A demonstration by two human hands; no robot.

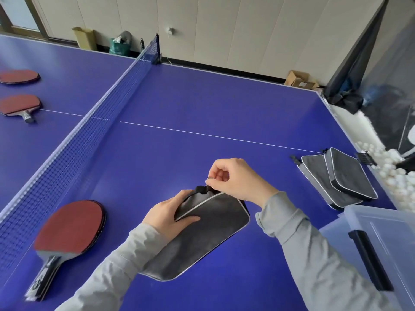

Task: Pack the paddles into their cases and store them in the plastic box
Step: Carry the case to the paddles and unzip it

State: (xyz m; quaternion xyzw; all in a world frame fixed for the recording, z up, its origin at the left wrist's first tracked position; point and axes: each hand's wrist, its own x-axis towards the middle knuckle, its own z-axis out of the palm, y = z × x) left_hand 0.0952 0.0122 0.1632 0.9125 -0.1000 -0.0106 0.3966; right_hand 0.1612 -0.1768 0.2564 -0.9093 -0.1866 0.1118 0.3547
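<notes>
A dark grey paddle case with light piping lies on the blue table in front of me. My left hand grips its upper left edge. My right hand pinches the zipper pull at the case's top end. A red paddle lies to the left by the net, handle toward me. Beyond the net, at far left, lie two more red paddles. Two grey cases are stacked at the right. The clear plastic box stands at the lower right, only partly in view.
The net crosses the table diagonally on the left. A tray of several white balls and a dark ball-catch net sit past the table's right edge. Cardboard boxes stand on the floor by the far wall.
</notes>
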